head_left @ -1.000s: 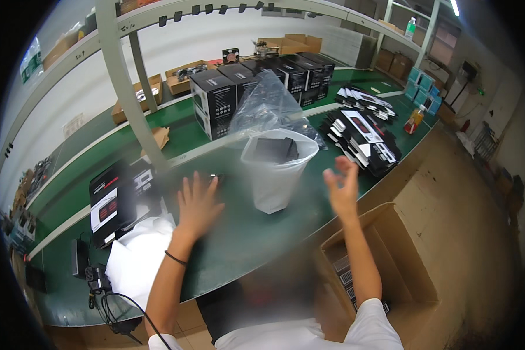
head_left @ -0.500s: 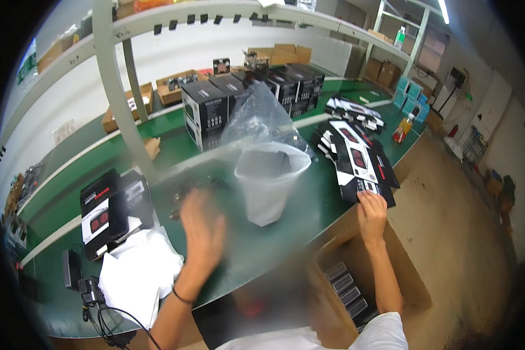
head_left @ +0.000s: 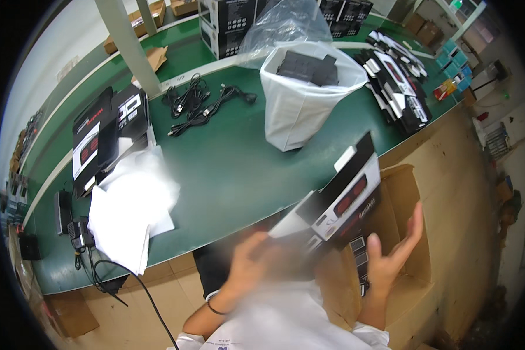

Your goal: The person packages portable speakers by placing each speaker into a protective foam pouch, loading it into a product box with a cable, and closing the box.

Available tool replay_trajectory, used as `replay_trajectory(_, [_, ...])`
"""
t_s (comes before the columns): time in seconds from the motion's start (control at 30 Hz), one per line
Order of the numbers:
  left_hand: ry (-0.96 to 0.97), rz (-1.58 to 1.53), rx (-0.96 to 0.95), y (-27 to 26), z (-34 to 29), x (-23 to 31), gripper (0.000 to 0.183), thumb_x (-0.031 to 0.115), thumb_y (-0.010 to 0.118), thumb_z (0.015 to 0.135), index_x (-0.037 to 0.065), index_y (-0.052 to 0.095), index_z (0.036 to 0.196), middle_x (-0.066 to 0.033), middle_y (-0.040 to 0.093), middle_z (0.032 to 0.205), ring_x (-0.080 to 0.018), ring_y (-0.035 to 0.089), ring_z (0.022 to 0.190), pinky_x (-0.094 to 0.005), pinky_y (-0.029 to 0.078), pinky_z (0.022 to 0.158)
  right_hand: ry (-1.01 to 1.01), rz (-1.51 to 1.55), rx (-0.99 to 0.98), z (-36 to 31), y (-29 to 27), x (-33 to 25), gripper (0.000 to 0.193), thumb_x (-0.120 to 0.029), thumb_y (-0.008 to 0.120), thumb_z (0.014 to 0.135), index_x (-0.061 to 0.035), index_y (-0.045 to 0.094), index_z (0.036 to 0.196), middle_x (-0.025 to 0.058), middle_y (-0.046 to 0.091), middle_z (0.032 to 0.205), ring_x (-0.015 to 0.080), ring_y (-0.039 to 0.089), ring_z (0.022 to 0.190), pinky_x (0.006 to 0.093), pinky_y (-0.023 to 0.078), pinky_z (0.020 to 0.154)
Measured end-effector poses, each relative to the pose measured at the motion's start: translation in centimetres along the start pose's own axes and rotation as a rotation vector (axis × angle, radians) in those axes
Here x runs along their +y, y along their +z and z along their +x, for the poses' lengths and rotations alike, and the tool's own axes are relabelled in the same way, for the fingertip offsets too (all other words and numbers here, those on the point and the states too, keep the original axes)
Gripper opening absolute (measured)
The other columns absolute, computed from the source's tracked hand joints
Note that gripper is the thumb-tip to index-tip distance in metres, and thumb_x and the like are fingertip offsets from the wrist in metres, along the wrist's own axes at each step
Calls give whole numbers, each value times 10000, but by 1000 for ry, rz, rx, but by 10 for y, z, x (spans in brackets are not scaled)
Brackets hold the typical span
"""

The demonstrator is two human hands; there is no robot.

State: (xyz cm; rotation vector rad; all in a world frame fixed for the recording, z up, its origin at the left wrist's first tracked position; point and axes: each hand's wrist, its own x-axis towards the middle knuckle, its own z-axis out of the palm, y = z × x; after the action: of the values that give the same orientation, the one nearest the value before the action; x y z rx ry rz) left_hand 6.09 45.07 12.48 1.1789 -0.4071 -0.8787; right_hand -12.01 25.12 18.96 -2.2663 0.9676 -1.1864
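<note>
We're looking steeply down from the head, fisheye-wide, close over left hand (head_left: 248,269) and right hand (head_left: 389,265), green bench (head_left: 227,172) mid-frame.

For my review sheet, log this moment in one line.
Left hand: at black carton, grip blurred | right hand: open beside carton | white bag: upright on bench | black cables: left of bag
</note>
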Motion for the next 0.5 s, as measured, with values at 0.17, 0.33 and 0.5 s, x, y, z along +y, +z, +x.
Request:
replay_trajectory(0.17, [92,243,53,-42,-17,25,277,88,708,980,-21,619,1219,-55,655,1106,-125,599,954,-285,516,853,265,447,-311,13,3,19,794,-121,799,853,40,384,1510,186,517,1476,249,495,1373,383,340,1178])
replay_trajectory(0.33, [290,314,633,-22,-29,16,833,88,773,897,8,245,1536,-154,441,1420,-216,488,1257,-355,444,1012,513,749,-577,-17,-9,17,552,-56,783,823,20,531,1309,84,638,1200,178,625,1094,350,496,989])
replay_trajectory(0.5, [223,475,636,-8,-31,23,979,72,789,818,8,176,1579,-177,439,1403,-277,454,1306,-407,338,1140,440,566,-880,-33,-21,19,641,-89,806,814,30,504,1366,186,630,1322,232,622,1197,396,483,1044])
